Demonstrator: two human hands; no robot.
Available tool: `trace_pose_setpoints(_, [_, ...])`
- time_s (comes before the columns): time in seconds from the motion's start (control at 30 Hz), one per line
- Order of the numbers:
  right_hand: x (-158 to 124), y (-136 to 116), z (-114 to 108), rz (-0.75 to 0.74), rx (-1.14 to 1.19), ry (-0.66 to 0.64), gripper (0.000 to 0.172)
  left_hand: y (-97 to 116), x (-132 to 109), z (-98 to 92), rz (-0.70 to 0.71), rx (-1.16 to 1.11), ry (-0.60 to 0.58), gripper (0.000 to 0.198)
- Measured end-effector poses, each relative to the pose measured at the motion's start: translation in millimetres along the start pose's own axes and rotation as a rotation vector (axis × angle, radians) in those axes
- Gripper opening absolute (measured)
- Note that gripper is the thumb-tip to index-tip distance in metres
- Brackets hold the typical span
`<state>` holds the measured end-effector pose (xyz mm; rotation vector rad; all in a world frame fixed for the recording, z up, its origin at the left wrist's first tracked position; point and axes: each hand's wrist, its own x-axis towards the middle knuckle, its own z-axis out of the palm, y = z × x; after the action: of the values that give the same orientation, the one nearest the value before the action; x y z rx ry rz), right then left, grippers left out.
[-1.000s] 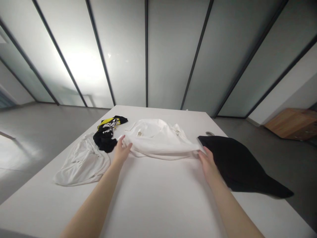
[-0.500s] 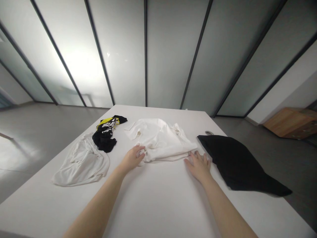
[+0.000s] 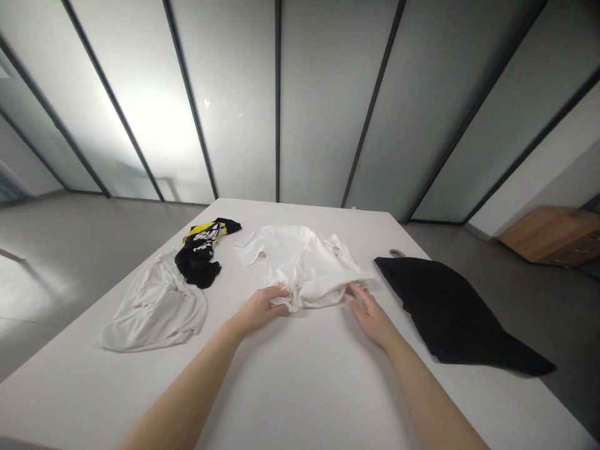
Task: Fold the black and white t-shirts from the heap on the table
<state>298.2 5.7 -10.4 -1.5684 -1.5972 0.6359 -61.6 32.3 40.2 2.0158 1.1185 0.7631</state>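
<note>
Leftmost, a crumpled white garment (image 3: pixel 154 306) and a black-and-yellow one (image 3: pixel 201 256) lie on the table (image 3: pixel 300 387). The left hand (image 3: pixel 260 307) pinches the bunched near edge of the white shirt (image 3: pixel 300 262), which lies mid-table. Its length runs away from the person and one sleeve points far-left. The right hand (image 3: pixel 370 315) lies flat, fingers spread, at its hem, beside a black garment (image 3: pixel 450 312).

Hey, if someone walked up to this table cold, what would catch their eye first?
First, the bunched white garment in the middle of the white table, with the left hand gripping its gathered near edge and the right hand touching its right corner, fingers spread. Next, the dark black garment lying at the table's right edge, and the black-and-yellow garment at far left.
</note>
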Motion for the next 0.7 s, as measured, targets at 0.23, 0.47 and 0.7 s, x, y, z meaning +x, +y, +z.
trace_pose_setpoints(0.23, [2.1, 8.0, 5.8, -0.008, -0.033, -0.019, 0.056, -1.4, -2.2, 4.1, 0.077, 0.176, -0.023, 0.027])
trace_pose_setpoints(0.47, [4.4, 15.6, 9.0, -0.018, -0.233, -0.024, 0.059, -8.7, -4.6, 8.9, 0.054, 0.403, -0.087, 0.058])
trace_pose_setpoints(0.7, [5.5, 22.0, 12.9, -0.021, -0.325, -0.053, 0.068, -11.1, -0.5, 15.2, 0.047, 0.544, -0.129, 0.050])
